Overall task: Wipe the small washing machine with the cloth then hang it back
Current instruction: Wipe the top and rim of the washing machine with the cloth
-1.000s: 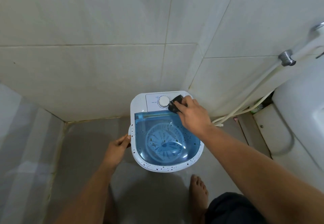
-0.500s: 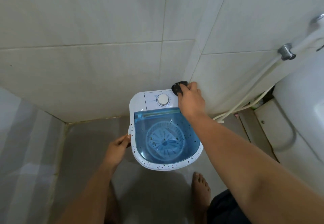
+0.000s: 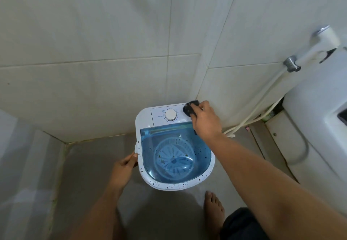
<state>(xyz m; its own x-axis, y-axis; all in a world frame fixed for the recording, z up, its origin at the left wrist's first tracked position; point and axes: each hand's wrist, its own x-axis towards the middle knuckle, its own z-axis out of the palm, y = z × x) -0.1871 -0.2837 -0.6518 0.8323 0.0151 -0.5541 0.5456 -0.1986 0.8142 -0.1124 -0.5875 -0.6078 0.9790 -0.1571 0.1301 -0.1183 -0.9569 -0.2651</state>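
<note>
A small white washing machine [image 3: 145, 115] with a clear blue lid and a white dial stands on the floor in the tiled corner. Dark specks dot its front rim and lid. My right hand [image 3: 205, 121] presses a small dark cloth [image 3: 190, 108] onto the back right corner of the control panel, right of the dial. Most of the cloth is hidden under my fingers. My left hand [image 3: 124, 166] grips the machine's left edge.
Tiled walls close in behind and to the right of the machine. A white hose [image 3: 262, 100] runs down from a metal fitting [image 3: 292, 64] on the right wall. A white fixture [image 3: 319, 127] fills the right side. My bare foot [image 3: 214, 207] is just in front of the machine.
My right hand slid the cloth from beside the dial toward the panel's back right corner, then slightly back down. My left hand stayed on the machine's left edge.
</note>
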